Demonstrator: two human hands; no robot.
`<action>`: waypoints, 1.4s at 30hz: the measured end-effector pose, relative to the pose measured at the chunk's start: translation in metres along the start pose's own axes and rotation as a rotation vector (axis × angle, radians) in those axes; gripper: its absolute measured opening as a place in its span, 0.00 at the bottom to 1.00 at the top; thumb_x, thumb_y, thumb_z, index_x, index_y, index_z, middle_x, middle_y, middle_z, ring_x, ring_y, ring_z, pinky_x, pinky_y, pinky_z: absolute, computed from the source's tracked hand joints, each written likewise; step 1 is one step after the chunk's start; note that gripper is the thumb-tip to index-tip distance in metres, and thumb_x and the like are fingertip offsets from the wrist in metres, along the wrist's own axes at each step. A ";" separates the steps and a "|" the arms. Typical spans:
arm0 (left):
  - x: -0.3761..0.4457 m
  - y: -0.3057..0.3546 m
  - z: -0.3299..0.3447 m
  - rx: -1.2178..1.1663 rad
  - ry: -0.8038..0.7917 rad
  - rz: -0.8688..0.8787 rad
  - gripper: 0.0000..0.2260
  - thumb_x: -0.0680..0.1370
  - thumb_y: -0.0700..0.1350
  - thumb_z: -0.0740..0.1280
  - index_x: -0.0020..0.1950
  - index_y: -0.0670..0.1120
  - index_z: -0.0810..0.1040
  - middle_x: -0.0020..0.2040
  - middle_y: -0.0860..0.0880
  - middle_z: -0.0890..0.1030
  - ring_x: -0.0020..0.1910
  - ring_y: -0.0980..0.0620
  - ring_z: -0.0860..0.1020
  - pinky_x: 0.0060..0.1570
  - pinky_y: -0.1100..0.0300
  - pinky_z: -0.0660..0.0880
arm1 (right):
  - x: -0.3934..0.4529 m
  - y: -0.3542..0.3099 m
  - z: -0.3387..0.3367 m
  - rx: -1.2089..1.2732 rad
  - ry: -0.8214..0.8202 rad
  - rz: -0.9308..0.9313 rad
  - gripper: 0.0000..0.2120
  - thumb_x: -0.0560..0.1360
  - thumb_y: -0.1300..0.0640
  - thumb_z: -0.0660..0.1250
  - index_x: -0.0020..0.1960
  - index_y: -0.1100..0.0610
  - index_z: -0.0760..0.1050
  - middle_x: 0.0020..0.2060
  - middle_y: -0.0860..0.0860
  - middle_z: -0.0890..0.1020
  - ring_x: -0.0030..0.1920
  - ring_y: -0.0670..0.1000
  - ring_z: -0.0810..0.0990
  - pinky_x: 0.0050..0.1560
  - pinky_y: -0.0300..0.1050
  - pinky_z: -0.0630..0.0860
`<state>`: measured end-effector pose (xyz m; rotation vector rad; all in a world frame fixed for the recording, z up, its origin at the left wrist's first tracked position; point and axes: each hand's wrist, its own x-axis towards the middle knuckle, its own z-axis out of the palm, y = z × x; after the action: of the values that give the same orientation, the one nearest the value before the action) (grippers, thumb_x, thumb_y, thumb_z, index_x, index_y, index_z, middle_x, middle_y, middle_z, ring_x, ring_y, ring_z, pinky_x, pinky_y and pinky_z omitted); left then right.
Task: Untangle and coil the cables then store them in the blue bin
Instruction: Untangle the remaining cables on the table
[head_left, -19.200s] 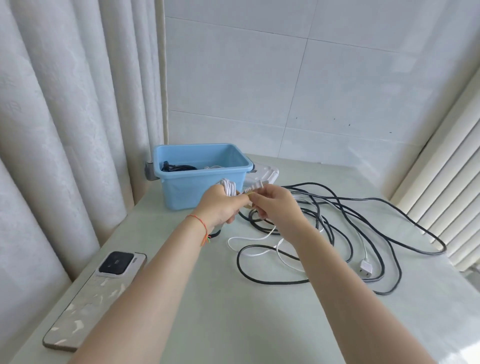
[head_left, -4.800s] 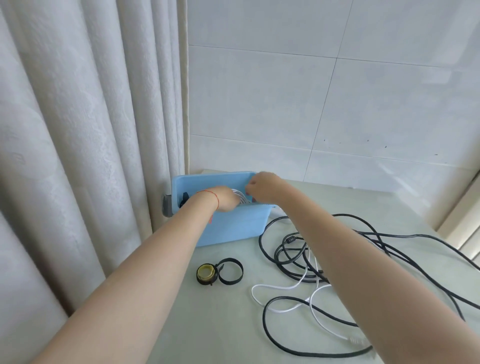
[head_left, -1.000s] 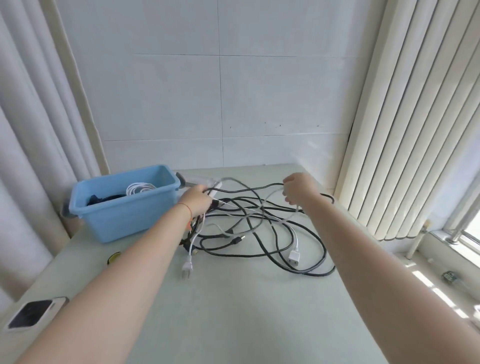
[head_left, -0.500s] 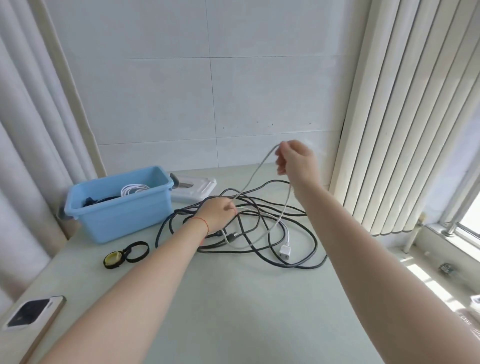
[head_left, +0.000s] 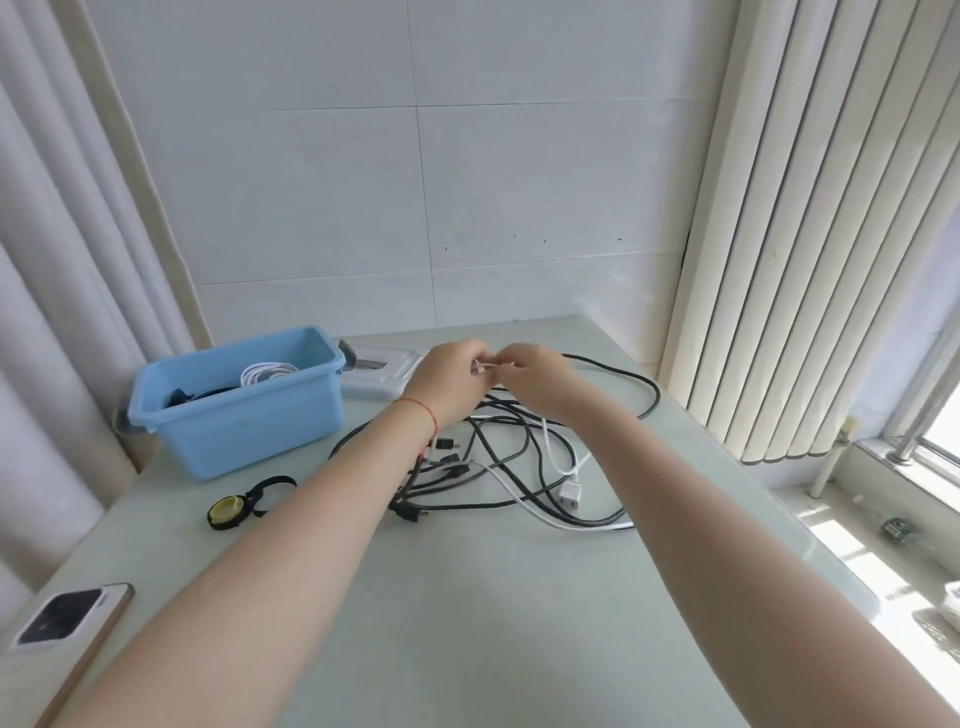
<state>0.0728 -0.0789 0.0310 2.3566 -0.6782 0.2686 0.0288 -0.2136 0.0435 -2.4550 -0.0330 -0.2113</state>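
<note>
Both arms reached forward. The left hand (head_left: 448, 387) and right hand (head_left: 530, 382) met above the tangled black cables (head_left: 498, 457), together pinching a white cable (head_left: 550, 447) between them; the blue bin (head_left: 234, 415) sat just left, holding a coiled white cable (head_left: 265, 371).

We see our white cable (head_left: 550, 457) pinched at one end between our left hand (head_left: 447, 382) and right hand (head_left: 535, 382), above the tangle. It trails down to a white plug lying among black cables (head_left: 498, 457) sprawled in loose loops on the table. The blue bin (head_left: 239, 405) sits left of the tangle, upright, holding a coiled white cable (head_left: 265, 371) and dark cables.
</note>
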 end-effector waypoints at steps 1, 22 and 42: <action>-0.005 -0.011 -0.001 -0.036 -0.038 -0.045 0.07 0.77 0.50 0.70 0.51 0.49 0.78 0.36 0.54 0.74 0.36 0.53 0.72 0.35 0.59 0.65 | -0.001 0.002 0.004 -0.012 -0.060 0.006 0.11 0.79 0.53 0.62 0.50 0.57 0.80 0.37 0.52 0.76 0.37 0.51 0.72 0.35 0.42 0.64; -0.029 -0.072 -0.005 -0.055 -0.352 -0.488 0.19 0.73 0.53 0.71 0.61 0.47 0.74 0.54 0.46 0.78 0.50 0.48 0.78 0.46 0.59 0.72 | 0.016 0.027 0.005 0.339 0.432 0.349 0.21 0.65 0.54 0.58 0.44 0.71 0.76 0.30 0.54 0.72 0.31 0.51 0.70 0.35 0.44 0.66; -0.013 -0.063 -0.018 -1.348 0.186 -0.585 0.13 0.82 0.30 0.54 0.47 0.43 0.73 0.32 0.43 0.77 0.24 0.55 0.78 0.23 0.68 0.72 | 0.010 0.043 0.063 -0.478 -0.307 0.042 0.31 0.74 0.68 0.53 0.69 0.41 0.71 0.62 0.46 0.78 0.63 0.54 0.74 0.62 0.49 0.69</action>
<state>0.0951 -0.0207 0.0056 1.1018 0.0292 -0.2010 0.0509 -0.2076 -0.0295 -2.9391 -0.0700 0.2028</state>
